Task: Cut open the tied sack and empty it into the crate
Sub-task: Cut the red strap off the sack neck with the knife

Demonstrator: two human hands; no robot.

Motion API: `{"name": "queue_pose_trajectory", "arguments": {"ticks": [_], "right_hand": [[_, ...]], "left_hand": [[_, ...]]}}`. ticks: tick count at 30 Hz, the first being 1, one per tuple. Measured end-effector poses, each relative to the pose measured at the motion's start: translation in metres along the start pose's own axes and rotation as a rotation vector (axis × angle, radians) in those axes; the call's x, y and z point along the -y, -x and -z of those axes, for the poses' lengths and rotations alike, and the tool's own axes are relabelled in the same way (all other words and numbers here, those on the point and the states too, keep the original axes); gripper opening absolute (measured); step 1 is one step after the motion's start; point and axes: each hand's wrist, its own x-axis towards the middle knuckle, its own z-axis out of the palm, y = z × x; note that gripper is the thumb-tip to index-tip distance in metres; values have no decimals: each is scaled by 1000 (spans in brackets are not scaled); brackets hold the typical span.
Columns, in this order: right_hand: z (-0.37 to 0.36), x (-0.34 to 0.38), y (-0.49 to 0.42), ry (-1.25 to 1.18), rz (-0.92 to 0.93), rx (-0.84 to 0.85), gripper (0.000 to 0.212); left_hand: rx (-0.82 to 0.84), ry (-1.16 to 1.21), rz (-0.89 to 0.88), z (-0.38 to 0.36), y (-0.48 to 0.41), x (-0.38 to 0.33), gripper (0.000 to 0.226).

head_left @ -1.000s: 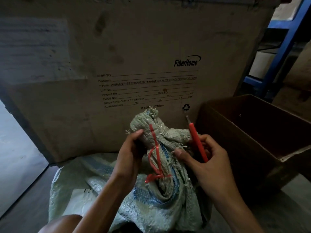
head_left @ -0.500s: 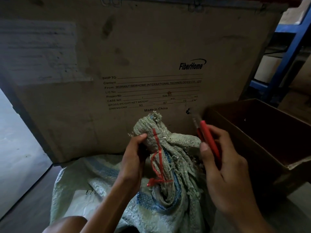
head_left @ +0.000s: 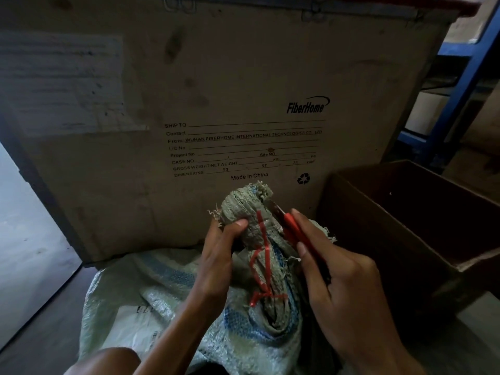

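A big carton [head_left: 216, 90] with printed shipping text fills the upper half of the frame, and a blue rack [head_left: 460, 85] stands at the upper right. The crate [head_left: 446, 255], brown and open, sits at the right edge and looks empty as far as the dark inside shows. The sack [head_left: 167, 301] lies at the lower centre, just left of the crate, with its twisted neck [head_left: 249, 212] standing up in the middle of the frame. The left hand [head_left: 219, 255] is closed around this neck from the left, thumb on the front. The right hand [head_left: 338, 282] is closed on a red knife [head_left: 293, 231], and the blade tip touches the right side of the neck near the top. A red tie [head_left: 261, 255] runs down the neck to a knot lower down and seems uncut. The step in hand is the cutting, so the emptying is not begun. The next move probably needs the blade to go under the tie, away from the left thumb, while the left hand keeps the neck steady.
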Motion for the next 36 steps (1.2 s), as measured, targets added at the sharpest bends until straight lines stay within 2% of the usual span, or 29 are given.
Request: {"name": "queue_pose_trajectory", "arguments": {"ticks": [5, 9, 12, 16, 18, 19, 21, 23, 26, 27, 29, 32, 36], "right_hand": [[3, 2, 0, 14, -9, 15, 54], [4, 6, 2, 66, -29, 36, 55], [2, 11, 6, 129, -1, 120, 57], [6, 12, 8, 223, -62, 214, 55], [9, 9, 10, 193, -39, 122, 48], [11, 8, 11, 101, -58, 51, 41], [14, 10, 12, -147, -158, -77, 29], [15, 10, 8, -316, -258, -153, 29], [12, 5, 1, -479, -412, -153, 48], [12, 3, -1, -487, -448, -119, 52], [10, 2, -5, -555, -486, -30, 45], [4, 2, -5, -641, -476, 14, 34], [3, -2, -3, -629, -458, -25, 20]], "left_hand": [[26, 33, -10, -3, 4, -2, 52], [-55, 77, -40, -3, 3, -7, 34], [-126, 83, -34, 1, 1, -8, 19], [-237, 39, 17, 10, -8, -18, 27], [-264, 30, 36, 16, -13, -26, 35], [-272, 50, 50, 19, -14, -29, 38], [-246, 127, 109, 22, -11, -32, 39], [-156, 203, 184, 19, -6, -30, 42], [45, 258, 237, 4, 7, -28, 50], [117, 244, 228, -3, 13, -28, 49], [205, 125, 164, -17, 23, -23, 43], [194, -108, -8, -28, 33, -15, 50], [189, -88, -89, -26, 31, -10, 43]]}}
